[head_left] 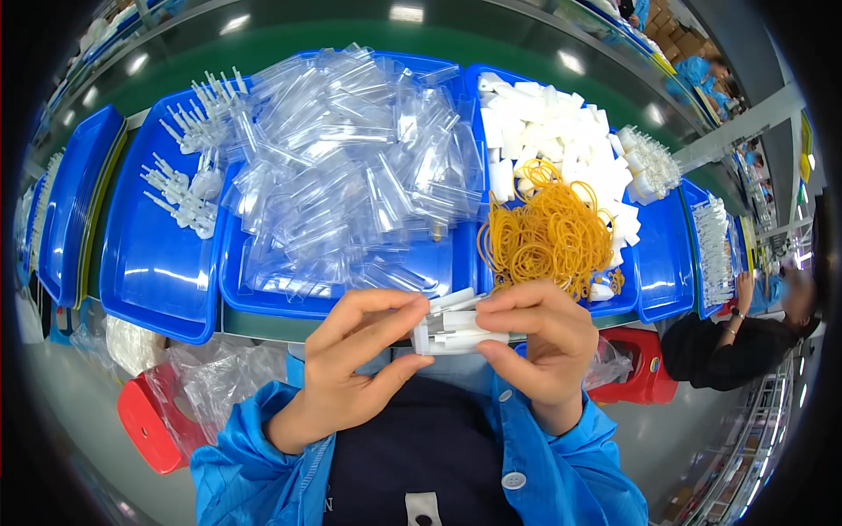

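Close to my body, a small bundle of white plastic pieces (458, 322) is held level between both hands. My left hand (353, 352) grips its flat, plate-like end, thumb below and fingers above. At the other end, my right hand (545, 344) pinches the long pieces between thumb and fingers. Just beyond the hands lies a large heap of clear plastic sleeves (351, 167) in a blue tray (263, 298). A tangle of yellow rubber bands (553, 232) sits in the tray to the right, in front of a pile of white plastic pieces (539, 123).
White stemmed parts (189, 197) lie in a blue tray (158, 280) at the left. More white parts (649, 162) are at the right. Red stools (151, 425) stand on both sides below the bench. Another person's dark sleeve (719, 351) shows at the right.
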Action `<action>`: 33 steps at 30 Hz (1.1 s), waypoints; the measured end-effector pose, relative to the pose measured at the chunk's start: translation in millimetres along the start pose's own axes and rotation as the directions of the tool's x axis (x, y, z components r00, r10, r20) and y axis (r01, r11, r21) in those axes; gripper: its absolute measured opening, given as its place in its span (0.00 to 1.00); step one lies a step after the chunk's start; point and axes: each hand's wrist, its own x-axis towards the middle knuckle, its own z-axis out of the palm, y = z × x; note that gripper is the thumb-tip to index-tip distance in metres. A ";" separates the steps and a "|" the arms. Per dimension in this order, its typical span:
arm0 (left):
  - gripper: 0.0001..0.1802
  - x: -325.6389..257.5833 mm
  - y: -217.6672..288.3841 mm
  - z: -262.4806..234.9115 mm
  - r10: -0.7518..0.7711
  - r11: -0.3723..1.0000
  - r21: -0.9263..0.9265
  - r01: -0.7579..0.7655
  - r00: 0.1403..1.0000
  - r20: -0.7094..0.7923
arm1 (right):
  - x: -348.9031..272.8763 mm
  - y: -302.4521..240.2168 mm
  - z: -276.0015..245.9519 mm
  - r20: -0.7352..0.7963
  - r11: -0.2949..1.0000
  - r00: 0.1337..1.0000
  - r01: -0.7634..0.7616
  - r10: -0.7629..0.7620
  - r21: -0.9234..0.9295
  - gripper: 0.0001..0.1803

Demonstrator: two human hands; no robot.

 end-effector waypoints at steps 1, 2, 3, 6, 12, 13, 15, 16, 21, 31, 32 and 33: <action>0.26 0.7 0.4 -0.1 -0.005 1.000 -0.007 0.005 1.000 0.006 | -0.9 1.0 2.4 -0.016 0.999 0.999 0.029 -0.030 -0.013 0.12; 0.26 1.4 1.1 0.6 -0.011 1.000 -0.016 0.011 1.000 0.015 | -0.7 0.7 3.4 0.000 0.998 0.998 0.057 -0.057 -0.002 0.12; 0.26 1.2 1.7 0.5 -0.017 1.000 -0.025 0.017 1.000 0.025 | -0.4 0.2 4.3 0.016 0.996 0.996 0.083 -0.084 0.010 0.11; 0.26 -0.2 2.3 -1.2 -0.028 0.998 -0.056 0.030 0.999 0.028 | -2.1 2.7 7.0 0.038 0.994 0.993 0.112 -0.113 0.020 0.11; 0.26 -1.9 1.7 -1.9 -0.062 0.998 -0.029 0.063 0.998 0.027 | -4.0 5.7 -8.7 0.003 0.981 0.989 0.145 -0.146 -0.126 0.09; 0.25 -3.8 1.0 -2.8 -0.067 0.997 -0.044 0.068 0.998 0.007 | -4.1 5.3 -21.4 -0.017 0.971 0.989 0.138 -0.144 -0.196 0.09; 0.24 -3.5 2.2 -4.2 -0.121 0.983 -0.139 0.117 0.992 -0.022 | -14.6 21.4 -57.3 -0.246 0.896 0.963 -0.011 -0.110 -0.444 0.04; 0.24 -2.7 2.9 -4.6 -0.151 0.973 -0.183 0.142 0.988 -0.038 | -18.6 22.1 -72.6 -0.365 0.845 0.931 -0.183 -0.015 -0.503 0.03; 0.24 -1.6 -0.4 -3.7 -0.181 0.906 -0.382 0.181 0.983 0.037 | -48.1 47.6 -115.7 -0.217 0.630 0.966 -0.255 0.139 -0.734 0.05; 0.28 -1.6 3.6 -3.1 -0.166 0.926 -0.337 0.168 0.986 0.033 | -54.6 41.2 -119.7 -0.170 0.728 0.948 -0.315 0.268 -0.608 0.07; 0.29 -1.3 3.5 -2.5 -0.163 0.929 -0.331 0.168 0.986 0.045 | -55.4 40.0 -119.1 -0.192 0.718 0.950 -0.312 0.246 -0.623 0.08; 0.29 -1.5 3.2 -2.6 -0.162 0.931 -0.325 0.166 0.986 0.040 | -54.2 39.5 -118.6 -0.178 0.710 0.961 -0.278 0.214 -0.647 0.09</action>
